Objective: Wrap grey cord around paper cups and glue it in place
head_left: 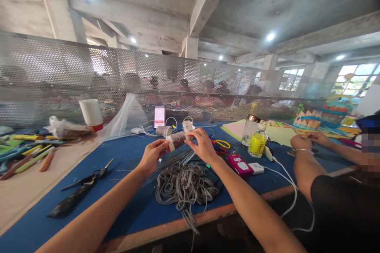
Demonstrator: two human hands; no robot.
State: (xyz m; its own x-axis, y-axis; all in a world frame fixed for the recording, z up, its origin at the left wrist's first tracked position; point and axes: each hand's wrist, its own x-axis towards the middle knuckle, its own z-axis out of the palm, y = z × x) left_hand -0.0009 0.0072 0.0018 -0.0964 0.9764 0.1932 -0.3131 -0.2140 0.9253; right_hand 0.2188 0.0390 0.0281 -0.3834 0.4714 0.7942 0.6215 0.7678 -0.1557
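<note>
At the far left, green and yellow handled tools (26, 154) are lying partly cut off by the frame edge, with black scissors (86, 182) resting on the blue work mat (124, 158). The person's left hand (152, 158) is pinching one end of a small grey-brown wrapped roll (177, 140) raised above the mat; the right hand (202, 144) is closing its fingers on the other end, hiding part of it. Below them a tangled pile of grey cord (185, 185) is lying. Farther right, a pink device (240, 165) and a yellow-liquid bottle (257, 142) are standing near a co-worker's hands (303, 142), whose work is hard to make out.
</note>
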